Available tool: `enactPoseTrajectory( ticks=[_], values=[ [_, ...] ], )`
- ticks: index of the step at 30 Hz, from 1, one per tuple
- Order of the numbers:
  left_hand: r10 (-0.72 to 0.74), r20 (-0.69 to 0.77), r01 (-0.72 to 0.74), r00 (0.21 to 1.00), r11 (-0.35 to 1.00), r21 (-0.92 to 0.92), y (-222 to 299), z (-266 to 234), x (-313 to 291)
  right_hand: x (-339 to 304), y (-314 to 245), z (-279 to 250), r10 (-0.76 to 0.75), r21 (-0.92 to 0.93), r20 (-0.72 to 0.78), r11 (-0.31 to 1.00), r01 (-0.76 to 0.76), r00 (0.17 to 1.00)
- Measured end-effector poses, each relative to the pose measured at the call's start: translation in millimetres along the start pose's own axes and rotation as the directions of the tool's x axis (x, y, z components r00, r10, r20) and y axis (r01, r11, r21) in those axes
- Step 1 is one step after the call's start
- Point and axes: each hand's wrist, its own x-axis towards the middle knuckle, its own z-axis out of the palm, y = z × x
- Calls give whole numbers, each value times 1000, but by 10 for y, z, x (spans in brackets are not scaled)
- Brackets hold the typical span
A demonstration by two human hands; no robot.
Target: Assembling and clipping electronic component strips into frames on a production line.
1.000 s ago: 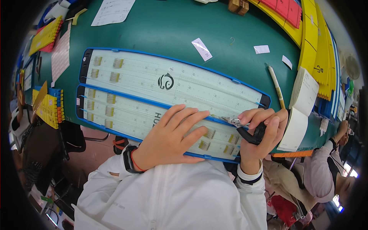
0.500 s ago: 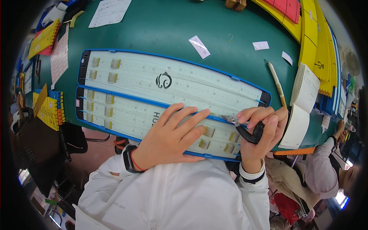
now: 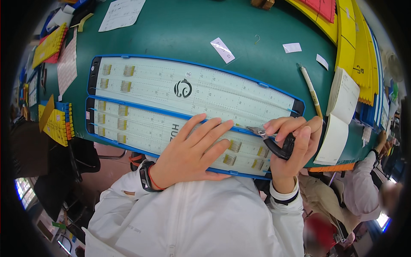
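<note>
A long, flat blue-rimmed case (image 3: pixel 233 173) lies opened out before me, its two pale ruled halves side by side. Rows of small gold fishing hooks (image 3: pixel 129 70) sit in both halves, near the ends. My left hand (image 3: pixel 190 152) rests flat across the nearer half, fingers spread, the tips at the middle rim. In my right hand (image 3: pixel 299 139) is a pair of small black-handled cutting pliers (image 3: pixel 280 148), the fingers wrapped round them. Their metal jaws point left over the middle rim, close to my left fingertips. Whatever lies between the jaws is too small to make out.
Beyond the case are a plastic-wrapped label (image 3: pixel 222 50), a loose hook (image 3: pixel 257 39) and a paper slip (image 3: pixel 292 47). A pen (image 3: pixel 309 88) and an open notebook (image 3: pixel 342 96) lie right, near yellow boards (image 3: pixel 344 43). Another person's sleeve (image 3: pixel 361 177) shows at far right.
The picture has shifted very slightly. Both hands, the pliers and the case hold nearly the same places as before.
</note>
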Motion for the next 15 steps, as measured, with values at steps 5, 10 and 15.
enactPoseTrajectory(
  ticks=[5, 10, 15],
  values=[
    [5, 6, -5, 1000, 1000, -1, 1, 1, -3, 6, 2, -20, 9, 2, 12, 1000, -9, 1000],
    [12, -6, -12, 1000, 1000, -2, 20, -8, 24, 3, -1, -37, -1, 16, 13, 1000, 0, 1000],
    [-10, -31, 9, 999, 999, -37, -20, 8, -19, 8, 19, 11, 4, -5, 9, 1000, -4, 1000]
  ],
)
